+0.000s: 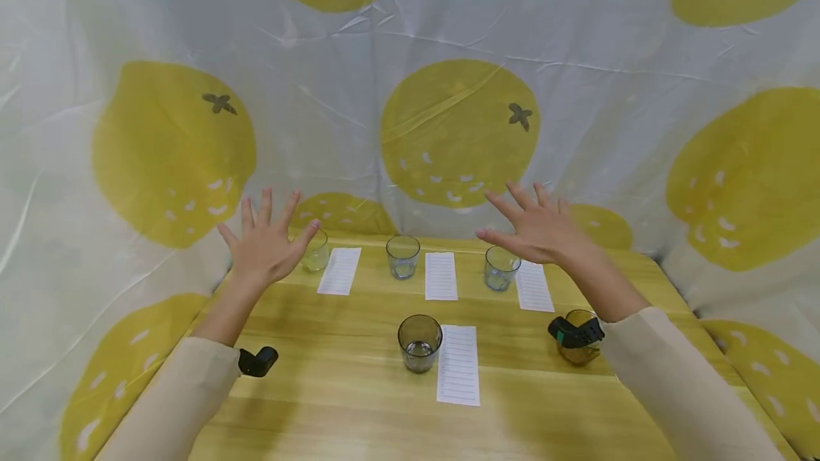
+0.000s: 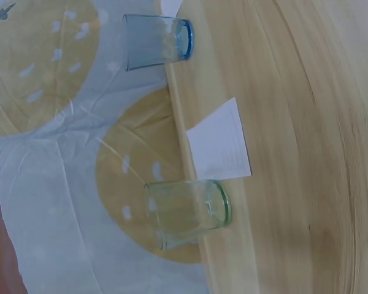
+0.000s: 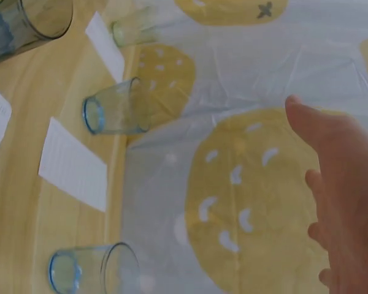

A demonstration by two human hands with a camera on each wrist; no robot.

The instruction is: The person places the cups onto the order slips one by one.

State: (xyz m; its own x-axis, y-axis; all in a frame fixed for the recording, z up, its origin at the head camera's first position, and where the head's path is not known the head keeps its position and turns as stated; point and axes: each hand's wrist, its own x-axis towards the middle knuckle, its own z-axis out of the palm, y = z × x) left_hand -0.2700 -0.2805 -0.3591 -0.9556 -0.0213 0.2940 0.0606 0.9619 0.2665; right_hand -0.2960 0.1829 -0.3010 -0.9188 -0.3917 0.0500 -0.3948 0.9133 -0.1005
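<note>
Both hands are raised above the table, fingers spread, holding nothing. In the head view the left hand (image 1: 263,251) is in front of a greenish glass (image 1: 316,253) at the back left. My right hand (image 1: 537,232) appears beside a bluish glass (image 1: 501,269) at the back right. Another clear glass (image 1: 403,257) stands at the back middle, and a dark grey glass (image 1: 419,344) nearer the front. An amber glass (image 1: 579,347) is partly hidden by the right wrist's camera. The left wrist view shows part of the left hand (image 2: 1,239); the right wrist view shows the right hand (image 3: 349,184).
Printed paper slips lie by the glasses: one at the left (image 1: 339,271), one in the middle (image 1: 441,276), one at the right (image 1: 534,286) and one beside the dark glass (image 1: 458,365). A curtain with yellow fruit shapes (image 1: 461,130) surrounds the wooden table (image 1: 339,383).
</note>
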